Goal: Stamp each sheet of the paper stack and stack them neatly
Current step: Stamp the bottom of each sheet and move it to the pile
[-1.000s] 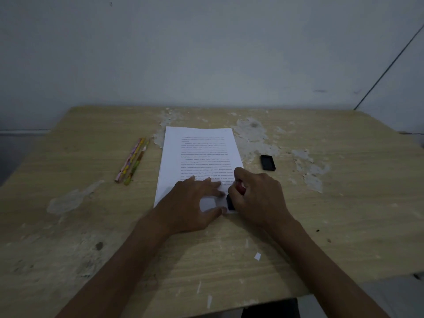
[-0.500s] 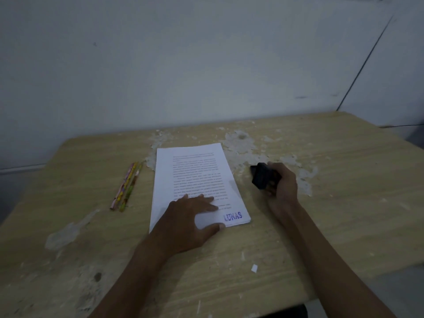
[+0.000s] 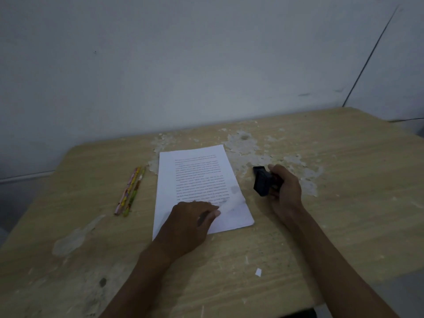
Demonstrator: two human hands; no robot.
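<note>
Your left hand point(image 3: 188, 226) lay on the near part of the white printed paper stack point(image 3: 199, 187), fingers loosely curled with the tips pressed to the top sheet, pinning it rather than gripping it; whether a corner was pinched under the fingers, I couldn't tell, the area was blurred. The stack sat flat near the middle of the worn light wooden table point(image 3: 344, 214), long edge running away from you, slightly rotated, lines of text visible on the upper part and a faint smudgy patch near the right edge just beyond your fingertips; no stamp mark was readable on the near right corner. Your right hand point(image 3: 284, 191) was well apart from the left, off the paper to its right, clamped around the small black self-inking stamp point(image 3: 261, 182), which was tilted with its block end pointing left toward the stack, beside the sheet but not touching it. The hand rested over the patch of peeled grey-white table surface point(image 3: 247, 148). Two colourful patterned pencils point(image 3: 130, 191) lay side by side left of the stack, apart from it. A small white paper scrap point(image 3: 258, 272) sat on the table near your right forearm
</note>
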